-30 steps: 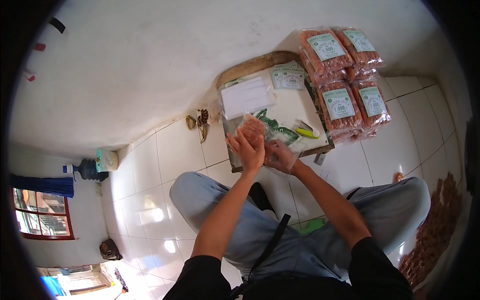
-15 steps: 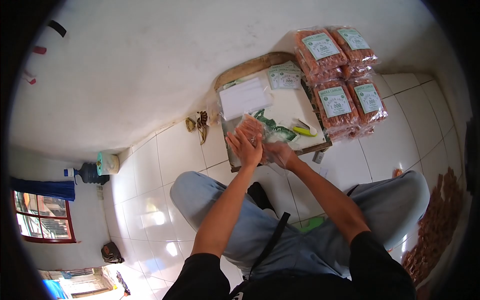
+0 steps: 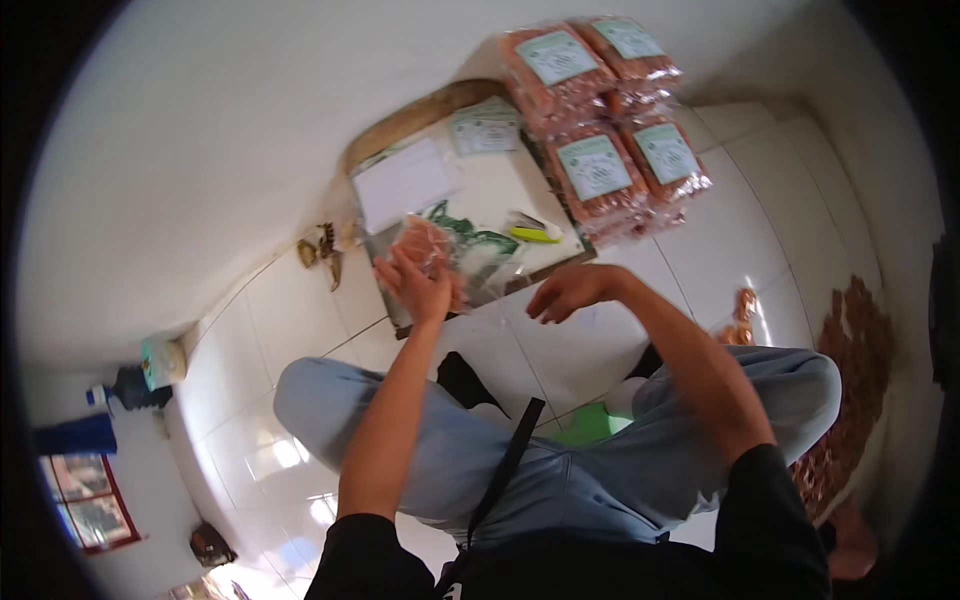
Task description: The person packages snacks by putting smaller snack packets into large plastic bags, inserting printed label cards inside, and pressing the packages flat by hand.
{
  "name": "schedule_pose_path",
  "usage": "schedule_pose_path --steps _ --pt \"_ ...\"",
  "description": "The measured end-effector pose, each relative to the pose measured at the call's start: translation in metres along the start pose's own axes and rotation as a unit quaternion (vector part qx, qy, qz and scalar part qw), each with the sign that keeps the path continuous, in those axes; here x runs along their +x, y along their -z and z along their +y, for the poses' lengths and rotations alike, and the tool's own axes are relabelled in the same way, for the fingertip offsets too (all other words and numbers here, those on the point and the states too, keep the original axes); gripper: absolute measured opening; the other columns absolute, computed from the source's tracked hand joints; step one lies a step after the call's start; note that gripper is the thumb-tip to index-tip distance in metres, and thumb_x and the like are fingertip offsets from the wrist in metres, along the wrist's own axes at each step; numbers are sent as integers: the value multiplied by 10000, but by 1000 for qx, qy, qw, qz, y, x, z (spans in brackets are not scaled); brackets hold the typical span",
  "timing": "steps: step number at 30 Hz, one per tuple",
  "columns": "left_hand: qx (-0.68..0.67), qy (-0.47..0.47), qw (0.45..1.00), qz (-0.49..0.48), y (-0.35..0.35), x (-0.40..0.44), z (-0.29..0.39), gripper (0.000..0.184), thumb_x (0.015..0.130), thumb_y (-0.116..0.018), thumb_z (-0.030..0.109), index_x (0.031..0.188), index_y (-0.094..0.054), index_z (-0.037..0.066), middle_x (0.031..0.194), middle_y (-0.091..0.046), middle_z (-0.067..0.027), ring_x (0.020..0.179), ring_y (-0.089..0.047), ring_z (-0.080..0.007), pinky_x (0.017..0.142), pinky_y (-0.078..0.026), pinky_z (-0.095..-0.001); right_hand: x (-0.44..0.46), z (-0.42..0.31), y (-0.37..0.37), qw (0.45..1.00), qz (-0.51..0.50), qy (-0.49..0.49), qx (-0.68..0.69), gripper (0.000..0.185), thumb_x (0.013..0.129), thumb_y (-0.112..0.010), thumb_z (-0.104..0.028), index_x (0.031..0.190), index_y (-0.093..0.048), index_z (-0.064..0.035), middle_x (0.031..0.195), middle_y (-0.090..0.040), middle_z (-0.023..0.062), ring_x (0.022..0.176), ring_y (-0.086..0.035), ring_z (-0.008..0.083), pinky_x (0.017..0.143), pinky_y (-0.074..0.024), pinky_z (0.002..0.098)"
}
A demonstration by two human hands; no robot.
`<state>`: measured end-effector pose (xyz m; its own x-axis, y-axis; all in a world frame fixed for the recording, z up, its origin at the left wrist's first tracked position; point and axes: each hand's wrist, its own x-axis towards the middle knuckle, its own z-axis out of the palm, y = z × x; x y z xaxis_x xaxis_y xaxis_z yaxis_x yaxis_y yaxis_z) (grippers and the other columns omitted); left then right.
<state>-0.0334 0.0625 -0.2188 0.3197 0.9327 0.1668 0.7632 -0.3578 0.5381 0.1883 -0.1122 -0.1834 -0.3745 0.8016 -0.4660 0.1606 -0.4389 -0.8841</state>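
My left hand [image 3: 418,287] holds a small clear plastic bag of orange-brown snack pieces [image 3: 424,240] down on the near left part of a low board-like table [image 3: 495,185]. Loose clear plastic trails from the bag to the right. Off the table's near edge, my right hand [image 3: 572,292] hangs in the air, its fingers loosely bent and apart, with nothing visible in them. A lime-green stapler [image 3: 536,233] lies on the table to the right. Behind the bag are white sheets [image 3: 405,185] and a stack of pale green printed labels [image 3: 486,128].
Labelled packs of the snack [image 3: 597,168] are stacked right of the table. Loose brown pieces [image 3: 850,370] spread over the floor at far right, with a smaller pile [image 3: 742,315] nearer. A green object [image 3: 588,425] lies between my legs. Dried brown scraps [image 3: 322,252] lie left of the table.
My right hand has let go of the bag's plastic and moved right, away from it. My left hand stays on the bag. The whole view has shifted with my head.
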Motion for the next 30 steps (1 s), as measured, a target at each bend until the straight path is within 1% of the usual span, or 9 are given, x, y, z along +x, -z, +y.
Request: schedule_pose_path --steps 5,8,11,15,18,23,26,27,30 --pt "-15 -7 1000 -11 10 6 -3 940 848 -663 475 1508 -183 8 1543 -37 -325 1443 -3 -471 1167 -78 -523 -123 70 60 933 77 -352 -18 291 860 -611 -222 1033 -691 -2 1020 -709 132 929 -691 222 738 -595 359" --pt "6 -9 1000 -21 10 5 -7 944 850 -663 469 1513 -167 16 1540 -36 -329 1444 11 -470 1167 -65 -525 -208 156 64 830 296 -467 -76 305 858 -592 -258 1003 -681 -5 1020 -702 145 966 -678 276 815 -563 400" --pt "17 10 999 -36 14 6 -1 937 857 -654 463 1515 -156 20 1541 -25 -330 1442 22 -473 1167 -56 -527 -269 218 26 648 587 -443 -198 419 845 -596 -316 1131 -615 -10 1117 -658 176 1080 -633 325 924 -500 430" --pt "40 14 999 -34 12 11 -9 909 868 -637 447 1515 -154 28 1545 -20 -322 1441 22 -476 1171 -56 -523 -297 232 -8 608 572 -527 -159 494 835 -613 -374 1201 -569 -45 1157 -631 167 1124 -610 302 926 -493 416" --pt "54 31 997 -39 12 12 -5 913 876 -624 462 1520 -139 35 1551 -16 -315 1444 11 -468 1174 -65 -508 -293 229 -20 728 436 -508 -150 481 822 -636 -405 1164 -623 -66 1099 -660 122 1093 -628 277 897 -508 426" --pt "67 32 996 -46 14 14 -5 919 875 -625 469 1523 -135 40 1554 -14 -309 1447 2 -457 1174 -74 -505 -262 273 -19 725 337 -517 -305 347 823 -606 -293 1083 -695 -81 1156 -653 180 1098 -626 318 895 -511 429" --pt "70 30 996 -47 14 14 -6 914 878 -620 471 1524 -133 43 1555 -9 -306 1447 2 -458 1173 -72 -508 -256 253 -7 700 403 -538 -241 439 832 -579 -294 1198 -616 -53 1121 -682 117 1099 -628 311 893 -504 466" --pt "71 27 996 -46 13 15 -9 914 879 -619 471 1524 -133 44 1555 -9 -305 1447 1 -458 1173 -72 -510 -256 243 -4 655 533 -491 -212 478 855 -560 -316 1251 -550 -49 1137 -673 136 1091 -628 328 903 -497 473" --pt "73 22 996 -42 10 17 -14 915 878 -619 472 1523 -133 42 1555 -12 -304 1446 -1 -459 1173 -72 -514 -270 233 21 596 661 -446 -100 555 890 -528 -389 1317 -439 -47 1197 -627 183 1102 -613 360 922 -483 489"
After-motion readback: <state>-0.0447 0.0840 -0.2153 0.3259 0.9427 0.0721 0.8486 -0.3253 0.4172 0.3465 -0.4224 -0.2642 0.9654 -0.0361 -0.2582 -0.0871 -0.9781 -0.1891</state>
